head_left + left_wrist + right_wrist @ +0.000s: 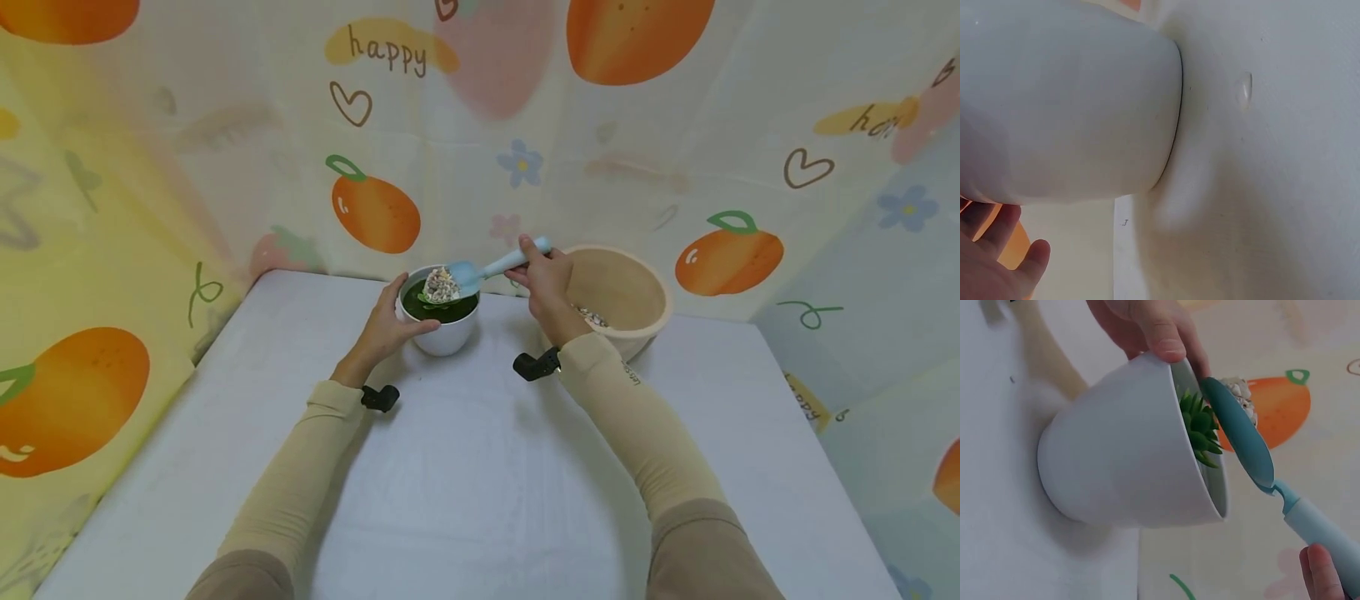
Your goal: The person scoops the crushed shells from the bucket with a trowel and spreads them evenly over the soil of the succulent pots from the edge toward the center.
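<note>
A white flower pot (444, 339) stands upright on the table. My left hand (384, 329) grips its left side, the thumb across the front near the rim. Inside the pot sits a green succulent (1199, 428), below the rim in the right wrist view. With my right hand (551, 283) I hold a light blue trowel (498, 265) by its handle. Its blade lies over the pot's mouth, bearing a heap of pale, mixed gravel (440, 285). In the left wrist view the pot's smooth wall (1085, 106) fills the upper left, fingers beneath it.
A wide beige planter (662, 310) stands to the right, behind my right forearm, with some loose gravel (591, 316) inside. A white cloth covers the table (465, 483). Fruit-printed curtains (465, 183) hang close behind the pots and along both sides.
</note>
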The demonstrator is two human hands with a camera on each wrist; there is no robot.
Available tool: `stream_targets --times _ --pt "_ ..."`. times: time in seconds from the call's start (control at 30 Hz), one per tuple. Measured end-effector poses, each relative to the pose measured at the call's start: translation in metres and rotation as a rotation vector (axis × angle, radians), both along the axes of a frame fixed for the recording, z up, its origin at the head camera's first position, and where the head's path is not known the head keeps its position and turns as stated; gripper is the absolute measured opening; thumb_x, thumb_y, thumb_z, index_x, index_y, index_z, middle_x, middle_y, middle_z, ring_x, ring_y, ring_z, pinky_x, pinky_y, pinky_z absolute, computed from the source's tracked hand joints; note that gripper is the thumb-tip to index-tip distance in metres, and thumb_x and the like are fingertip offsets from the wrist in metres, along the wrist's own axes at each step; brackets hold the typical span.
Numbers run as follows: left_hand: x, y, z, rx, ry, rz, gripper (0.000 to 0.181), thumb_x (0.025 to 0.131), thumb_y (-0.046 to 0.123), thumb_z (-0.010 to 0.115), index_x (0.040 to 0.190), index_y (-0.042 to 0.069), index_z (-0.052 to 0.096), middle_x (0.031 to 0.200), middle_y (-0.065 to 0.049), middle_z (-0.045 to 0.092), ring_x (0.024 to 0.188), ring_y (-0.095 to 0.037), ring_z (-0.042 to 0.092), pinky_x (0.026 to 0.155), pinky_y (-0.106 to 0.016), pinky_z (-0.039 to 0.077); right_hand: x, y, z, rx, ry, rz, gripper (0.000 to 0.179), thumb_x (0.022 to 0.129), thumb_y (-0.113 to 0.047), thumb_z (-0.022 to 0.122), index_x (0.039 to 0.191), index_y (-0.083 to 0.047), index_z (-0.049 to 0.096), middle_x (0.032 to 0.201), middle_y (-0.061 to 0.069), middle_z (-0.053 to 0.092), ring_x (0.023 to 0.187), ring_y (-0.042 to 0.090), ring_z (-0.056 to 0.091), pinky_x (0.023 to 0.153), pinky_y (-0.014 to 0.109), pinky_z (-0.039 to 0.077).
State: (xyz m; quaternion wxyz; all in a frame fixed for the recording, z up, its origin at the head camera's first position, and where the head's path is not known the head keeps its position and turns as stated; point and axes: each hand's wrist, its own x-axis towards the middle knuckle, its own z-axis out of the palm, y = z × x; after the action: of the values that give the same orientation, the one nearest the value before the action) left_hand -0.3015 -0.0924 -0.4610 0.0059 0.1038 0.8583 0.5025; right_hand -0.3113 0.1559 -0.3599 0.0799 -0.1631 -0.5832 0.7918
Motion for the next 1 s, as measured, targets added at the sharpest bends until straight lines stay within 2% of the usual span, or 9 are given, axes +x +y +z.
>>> stream_targets --times 0.33,0.63,1.0 --pt "0.001 -0.004 0.001 0.012 -0.015 0.001 0.108 0.075 0.041 0.082 0.157 0.013 0.016 0.16 -0.015 0.022 0.148 -0.033 0.022 0.119 -0.058 0.02 0.002 -0.012 0.002 0.159 0.045 0.021 0.025 0.093 -0.026 0.066 0.101 -0.004 0.057 0.079 0.005 0.062 0.061 0.011 0.067 0.066 0.028 0.06" --pt "0.0 -0.003 0.001 0.019 -0.03 -0.004 0.108 0.076 0.042 0.081 0.157 0.014 0.015 0.161 -0.015 0.021 0.149 -0.034 0.019 0.119 -0.059 0.019 0.002 -0.016 0.004 0.274 0.098 0.026 0.033 0.093 -0.028 0.066 0.107 0.0 0.058 0.084 0.007 0.064 0.066 0.014 0.068 0.066 0.027 0.06" --pt "-0.002 -0.002 -0.004 0.029 -0.02 -0.005 0.111 0.074 0.046 0.082 0.157 0.015 0.015 0.161 -0.015 0.02 0.149 -0.035 0.02 0.118 -0.06 0.019 0.003 -0.017 0.002 0.291 0.115 -0.002 0.029 0.094 -0.027 0.066 0.104 -0.001 0.059 0.087 0.01 0.066 0.065 0.014 0.069 0.065 0.027 0.06"
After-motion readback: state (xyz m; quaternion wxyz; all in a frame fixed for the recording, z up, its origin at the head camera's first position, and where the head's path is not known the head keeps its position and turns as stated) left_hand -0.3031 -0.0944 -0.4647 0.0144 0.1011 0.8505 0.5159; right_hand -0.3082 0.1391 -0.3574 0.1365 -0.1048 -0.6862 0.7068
